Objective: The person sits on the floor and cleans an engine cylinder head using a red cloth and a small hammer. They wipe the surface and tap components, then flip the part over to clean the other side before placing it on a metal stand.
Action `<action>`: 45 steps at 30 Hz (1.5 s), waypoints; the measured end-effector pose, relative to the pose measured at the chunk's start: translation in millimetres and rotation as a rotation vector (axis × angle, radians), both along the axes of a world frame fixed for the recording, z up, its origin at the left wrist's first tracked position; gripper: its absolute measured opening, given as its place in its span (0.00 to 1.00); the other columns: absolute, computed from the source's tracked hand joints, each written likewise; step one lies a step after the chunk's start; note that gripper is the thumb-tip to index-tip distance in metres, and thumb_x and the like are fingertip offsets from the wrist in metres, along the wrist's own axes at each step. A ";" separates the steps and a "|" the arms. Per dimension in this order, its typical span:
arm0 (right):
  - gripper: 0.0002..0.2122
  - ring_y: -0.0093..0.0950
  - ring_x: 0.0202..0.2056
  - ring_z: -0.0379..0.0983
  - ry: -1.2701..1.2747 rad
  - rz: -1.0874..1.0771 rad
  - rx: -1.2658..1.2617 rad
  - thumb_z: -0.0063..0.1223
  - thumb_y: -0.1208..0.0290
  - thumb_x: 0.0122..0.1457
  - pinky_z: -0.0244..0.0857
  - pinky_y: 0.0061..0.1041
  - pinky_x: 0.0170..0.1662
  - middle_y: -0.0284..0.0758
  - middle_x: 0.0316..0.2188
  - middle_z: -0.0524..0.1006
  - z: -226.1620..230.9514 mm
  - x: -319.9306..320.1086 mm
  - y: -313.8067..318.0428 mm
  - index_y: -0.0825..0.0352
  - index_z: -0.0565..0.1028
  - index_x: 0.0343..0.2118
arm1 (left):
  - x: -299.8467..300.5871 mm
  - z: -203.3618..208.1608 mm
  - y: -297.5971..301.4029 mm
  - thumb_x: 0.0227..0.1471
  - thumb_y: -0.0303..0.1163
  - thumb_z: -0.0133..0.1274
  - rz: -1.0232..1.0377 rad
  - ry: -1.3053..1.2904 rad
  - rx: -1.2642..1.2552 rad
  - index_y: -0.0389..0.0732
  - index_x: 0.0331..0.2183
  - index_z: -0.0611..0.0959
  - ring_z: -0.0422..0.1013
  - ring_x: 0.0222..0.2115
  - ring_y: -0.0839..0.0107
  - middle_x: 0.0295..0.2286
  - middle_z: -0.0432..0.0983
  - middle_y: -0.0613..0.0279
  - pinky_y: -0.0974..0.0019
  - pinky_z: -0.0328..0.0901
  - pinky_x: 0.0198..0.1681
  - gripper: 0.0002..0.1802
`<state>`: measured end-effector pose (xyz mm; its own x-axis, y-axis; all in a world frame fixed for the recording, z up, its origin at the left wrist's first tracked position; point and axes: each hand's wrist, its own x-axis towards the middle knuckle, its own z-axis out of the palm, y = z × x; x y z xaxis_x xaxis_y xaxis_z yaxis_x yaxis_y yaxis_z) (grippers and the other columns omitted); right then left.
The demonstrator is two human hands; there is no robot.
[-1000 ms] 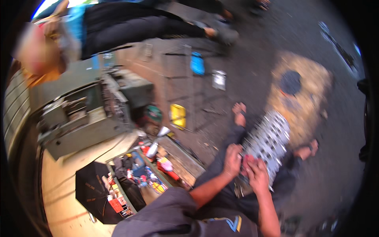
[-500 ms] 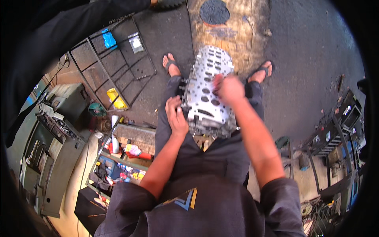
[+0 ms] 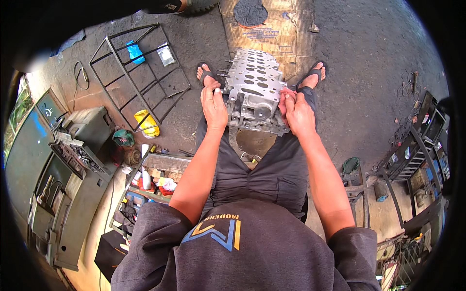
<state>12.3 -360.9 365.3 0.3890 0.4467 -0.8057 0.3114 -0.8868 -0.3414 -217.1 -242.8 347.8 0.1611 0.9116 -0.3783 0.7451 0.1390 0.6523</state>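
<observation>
A silver engine cylinder head [image 3: 253,75] with rows of round holes stands between my legs. Its top face leans away, so the near end with a round port shows. My left hand [image 3: 213,107] is closed at its left side, fingers curled by the edge; the fingertips are partly hidden. In my right hand [image 3: 300,115] a crumpled red cloth [image 3: 286,97] is pinched against the head's near right side. Beneath the head, a flat brownish surface [image 3: 253,143] shows between my thighs.
Flattened cardboard [image 3: 291,43] with a dark round pad [image 3: 250,12] lies beyond my feet. At left are a black metal frame [image 3: 127,72], a yellow container [image 3: 147,123], a tool tray [image 3: 167,162] and a machine [image 3: 85,128]. Metal racks [image 3: 412,160] stand at right.
The cylinder head has tipped away from me, exposing its near end. My right hand has moved with the cloth from the top face to the right side. My left hand stays at the left.
</observation>
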 end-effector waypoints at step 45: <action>0.14 0.55 0.31 0.75 0.022 0.094 -0.115 0.39 0.58 0.67 0.66 0.53 0.33 0.53 0.26 0.78 -16.0 -75.3 -65.5 0.65 0.66 0.42 | -67.9 -49.2 -63.6 0.56 0.44 0.48 0.701 0.461 -0.421 0.26 0.41 0.77 0.66 0.47 0.45 0.44 0.69 0.38 0.52 0.58 0.53 0.26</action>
